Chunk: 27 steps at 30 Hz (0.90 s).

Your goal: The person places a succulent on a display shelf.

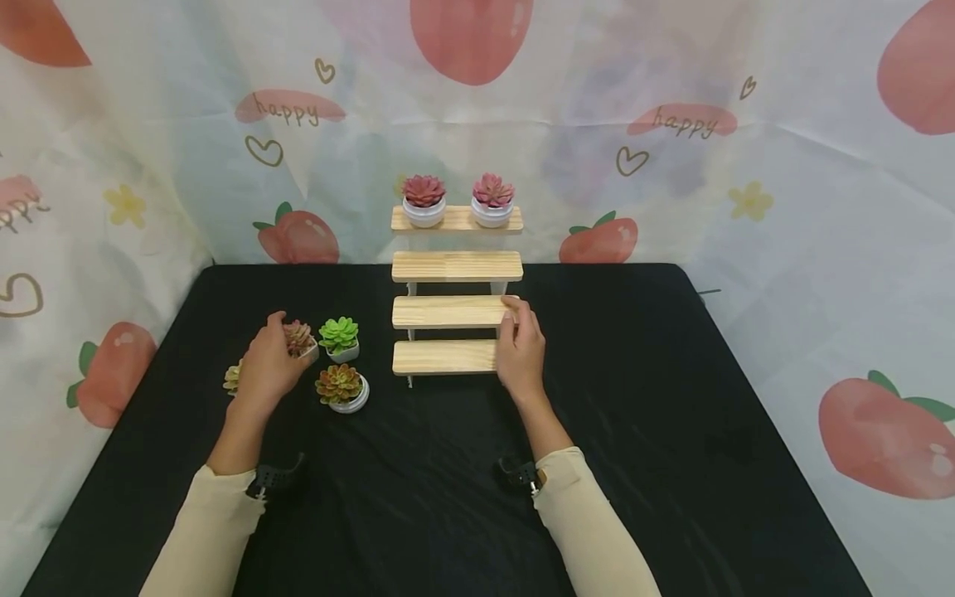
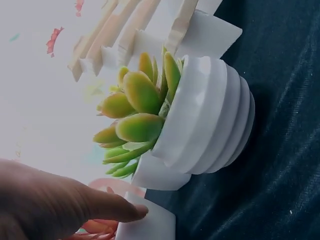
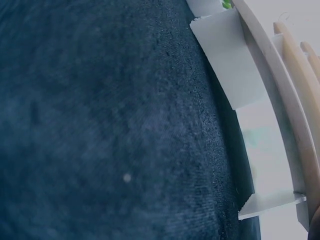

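Observation:
My left hand holds a reddish succulent in a white pot, thumb against the pot's side; the other fingers are mostly hidden. A yellowish succulent shows partly behind that hand. Just right of it stand a bright green succulent and an orange-green one in a ribbed white pot. At the four-step wooden stand, my right hand grips the right end of the lower steps, fingers curled over the edge. Two pink-red succulents in round white pots sit on its top step.
Black cloth covers the table. A printed curtain with fruit and hearts hangs along its back and sides. White supports hold up the wooden steps. Each wrist wears a dark strap.

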Each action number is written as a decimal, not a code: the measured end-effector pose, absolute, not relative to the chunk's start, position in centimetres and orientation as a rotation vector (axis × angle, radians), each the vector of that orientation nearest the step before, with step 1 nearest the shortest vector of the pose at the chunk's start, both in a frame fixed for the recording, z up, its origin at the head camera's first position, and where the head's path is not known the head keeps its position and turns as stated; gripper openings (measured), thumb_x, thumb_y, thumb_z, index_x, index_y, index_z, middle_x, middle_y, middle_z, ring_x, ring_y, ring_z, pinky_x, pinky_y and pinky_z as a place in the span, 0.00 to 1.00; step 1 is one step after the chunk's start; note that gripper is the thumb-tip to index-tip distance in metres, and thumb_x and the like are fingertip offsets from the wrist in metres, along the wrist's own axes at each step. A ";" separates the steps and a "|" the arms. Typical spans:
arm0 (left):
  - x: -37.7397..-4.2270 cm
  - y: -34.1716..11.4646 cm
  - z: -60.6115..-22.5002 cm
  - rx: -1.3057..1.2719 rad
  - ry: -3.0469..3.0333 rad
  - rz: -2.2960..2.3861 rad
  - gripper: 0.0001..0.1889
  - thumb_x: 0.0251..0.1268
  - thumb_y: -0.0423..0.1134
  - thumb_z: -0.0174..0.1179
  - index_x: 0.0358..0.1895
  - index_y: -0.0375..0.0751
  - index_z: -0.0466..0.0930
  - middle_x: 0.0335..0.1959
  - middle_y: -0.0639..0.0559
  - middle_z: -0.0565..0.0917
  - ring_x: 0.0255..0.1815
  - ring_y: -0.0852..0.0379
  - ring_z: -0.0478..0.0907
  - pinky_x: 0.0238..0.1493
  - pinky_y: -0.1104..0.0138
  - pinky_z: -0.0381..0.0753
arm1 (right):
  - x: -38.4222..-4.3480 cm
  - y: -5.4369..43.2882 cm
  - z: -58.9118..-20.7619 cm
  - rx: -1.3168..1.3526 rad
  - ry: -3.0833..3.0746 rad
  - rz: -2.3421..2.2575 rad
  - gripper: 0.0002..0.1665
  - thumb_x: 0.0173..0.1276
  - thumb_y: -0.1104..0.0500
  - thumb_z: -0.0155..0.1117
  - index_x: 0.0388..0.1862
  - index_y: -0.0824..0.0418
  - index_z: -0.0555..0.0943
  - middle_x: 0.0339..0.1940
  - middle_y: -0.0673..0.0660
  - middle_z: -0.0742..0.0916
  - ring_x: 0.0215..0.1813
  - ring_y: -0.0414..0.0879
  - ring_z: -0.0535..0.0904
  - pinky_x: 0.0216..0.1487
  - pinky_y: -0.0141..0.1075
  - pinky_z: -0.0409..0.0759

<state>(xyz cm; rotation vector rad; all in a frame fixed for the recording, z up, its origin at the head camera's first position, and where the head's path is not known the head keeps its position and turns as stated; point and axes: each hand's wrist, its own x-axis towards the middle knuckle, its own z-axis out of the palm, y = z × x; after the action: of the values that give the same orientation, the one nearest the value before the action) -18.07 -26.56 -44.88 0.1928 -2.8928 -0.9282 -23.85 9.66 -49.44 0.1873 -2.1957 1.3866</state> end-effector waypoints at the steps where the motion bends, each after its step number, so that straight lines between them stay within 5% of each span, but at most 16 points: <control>1: -18.2 -26.5 -44.9 0.198 -2.905 -0.919 0.45 0.65 0.34 0.70 0.76 0.20 0.52 0.62 0.18 0.69 0.60 0.22 0.70 0.58 0.33 0.69 | -23.8 9.7 -49.4 0.186 -2.198 1.386 0.18 0.84 0.60 0.49 0.62 0.61 0.81 0.57 0.63 0.83 0.40 0.56 0.75 0.46 0.50 0.75; 14: -18.5 -26.3 -45.3 0.200 -2.943 -0.799 0.40 0.64 0.33 0.71 0.73 0.20 0.58 0.60 0.19 0.71 0.58 0.22 0.72 0.57 0.34 0.72 | -23.7 9.7 -49.3 0.190 -2.197 1.369 0.17 0.84 0.60 0.49 0.62 0.61 0.81 0.60 0.63 0.83 0.57 0.55 0.80 0.57 0.53 0.77; 27: -18.2 -26.5 -44.8 0.138 -2.742 -0.916 0.36 0.61 0.33 0.72 0.67 0.21 0.65 0.55 0.23 0.74 0.56 0.26 0.72 0.58 0.35 0.70 | -23.9 9.7 -49.6 0.188 -2.202 1.364 0.18 0.84 0.59 0.48 0.62 0.61 0.81 0.60 0.63 0.83 0.53 0.56 0.80 0.54 0.53 0.77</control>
<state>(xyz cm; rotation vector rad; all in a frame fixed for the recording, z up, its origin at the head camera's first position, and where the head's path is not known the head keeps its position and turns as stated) -18.23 -26.53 -44.83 0.1378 -2.7421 -0.9163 -23.89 9.75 -49.61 0.1880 -2.2019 1.3639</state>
